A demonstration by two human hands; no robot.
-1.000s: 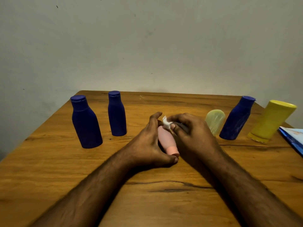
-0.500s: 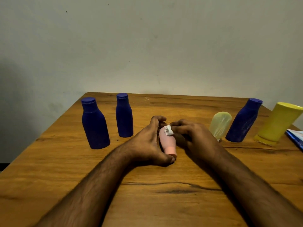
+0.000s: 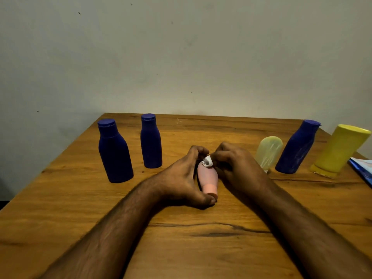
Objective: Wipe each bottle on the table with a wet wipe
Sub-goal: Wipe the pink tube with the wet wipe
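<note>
Right hand (image 3: pixel 235 168), centre of frame, has fingers curled and pinching a small crumpled white wet wipe (image 3: pixel 208 161) against the far end of a small pink plastic bottle (image 3: pixel 207 177). Left hand (image 3: pixel 181 178) sits just left of it, fingers curled round the bottle's far end and thumb tip touching the peach cap at the near end, so it grips the bottle. The bottle is held low over the brown wooden table (image 3: pixel 181 248) between both hands, long axis running near-to-far, cap toward the camera. Judgement: the wipe must travel down that axis toward the cap; right hand does the stroke, left steadies. Outward: two dark blue plastic bottles (image 3: pixel 114 152) stand upright at left-centre, well apart from the hands; at right stand a pale translucent bottle (image 3: pixel 268 152), another dark blue bottle (image 3: pixel 297 148) and a yellow bottle (image 3: pixel 340 151).
</note>
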